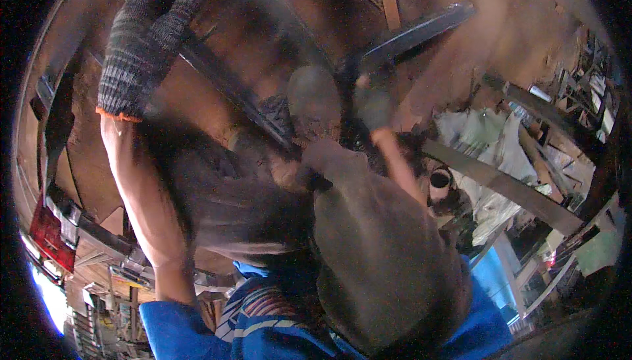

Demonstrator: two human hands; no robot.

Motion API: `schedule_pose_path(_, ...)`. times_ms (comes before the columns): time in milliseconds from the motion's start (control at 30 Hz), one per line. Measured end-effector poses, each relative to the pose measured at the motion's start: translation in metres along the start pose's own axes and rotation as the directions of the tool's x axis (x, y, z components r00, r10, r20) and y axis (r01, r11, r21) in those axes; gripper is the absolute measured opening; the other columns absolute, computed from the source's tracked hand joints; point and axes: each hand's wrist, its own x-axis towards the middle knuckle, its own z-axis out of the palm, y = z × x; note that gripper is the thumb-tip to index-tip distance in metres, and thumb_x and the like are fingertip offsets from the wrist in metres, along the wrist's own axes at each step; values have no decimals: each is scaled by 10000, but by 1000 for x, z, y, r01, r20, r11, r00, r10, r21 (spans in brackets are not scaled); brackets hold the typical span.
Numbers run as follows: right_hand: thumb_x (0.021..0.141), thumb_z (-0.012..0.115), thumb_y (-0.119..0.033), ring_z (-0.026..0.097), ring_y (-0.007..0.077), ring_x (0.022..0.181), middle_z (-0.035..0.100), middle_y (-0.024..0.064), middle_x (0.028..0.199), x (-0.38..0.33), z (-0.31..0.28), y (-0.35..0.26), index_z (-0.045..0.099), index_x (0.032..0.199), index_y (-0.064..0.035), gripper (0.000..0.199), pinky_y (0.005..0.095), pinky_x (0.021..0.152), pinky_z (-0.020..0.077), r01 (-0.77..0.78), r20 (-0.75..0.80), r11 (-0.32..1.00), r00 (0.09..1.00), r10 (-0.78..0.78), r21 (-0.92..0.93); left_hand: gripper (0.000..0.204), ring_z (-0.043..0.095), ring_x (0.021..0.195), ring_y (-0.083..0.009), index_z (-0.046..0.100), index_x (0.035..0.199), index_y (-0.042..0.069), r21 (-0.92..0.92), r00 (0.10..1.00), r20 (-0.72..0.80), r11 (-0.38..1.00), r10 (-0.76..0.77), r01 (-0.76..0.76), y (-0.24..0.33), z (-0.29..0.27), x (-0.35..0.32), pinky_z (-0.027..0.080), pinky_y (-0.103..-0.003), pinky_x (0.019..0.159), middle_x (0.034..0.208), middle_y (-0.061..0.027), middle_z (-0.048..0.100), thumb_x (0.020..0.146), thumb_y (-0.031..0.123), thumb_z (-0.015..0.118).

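knit glove point(141, 47); glossy metal bar point(421, 32); matt trousers point(388, 248)

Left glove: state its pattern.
The left glove is striped in dark and light grey, best seen in the head view.

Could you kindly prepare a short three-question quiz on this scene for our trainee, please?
1. True or false: the left hand wears a knitted glove with an orange cuff.
2. What stretches from by the left hand toward the middle of the view?
A) a coiled rope
B) a long, dark, straight bar
C) a yellow hose
3. Fill in: the crumpled whitish sheet lies nearer to the person's ___ hand.

Key: 1. True. 2. B. 3. Right.
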Motion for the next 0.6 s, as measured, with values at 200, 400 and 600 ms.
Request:
schedule_pose_path(200,1067,361,-424,563,290,1188,588,168,1329,24,1,73,511,1391,-11,546,356,1030,439,-329,254,822,939,232,465,198,585,942,-165,639,1138,21,425,957,-43,872,286,-242,23,-13,-22,468,-303,847,1004,-86,632,978,135,610)
schedule_pose_path(400,1060,428,-338,534,388,1265,585,196,1367,-20,22,27,519,1414,-49,466,419,1068,418,247,-17,967,969,-247,61,230,513,696,-103,647,933,4,-147,980,-122,979,-158,140,101,-21,-13,453,-316,644,720,-17,569,997,223,624)
schedule_pose_path(600,1046,365,-442,489,415,1301,505,279,1416,3,-19,14,434,1489,-52,594,515,1095,365,149,-35,988,988,-150,-44,232,524,698,-108,645,929,9,-274,965,-244,961,-97,27,83,-7,-20,456,-316,653,717,-20,567,1006,223,600)
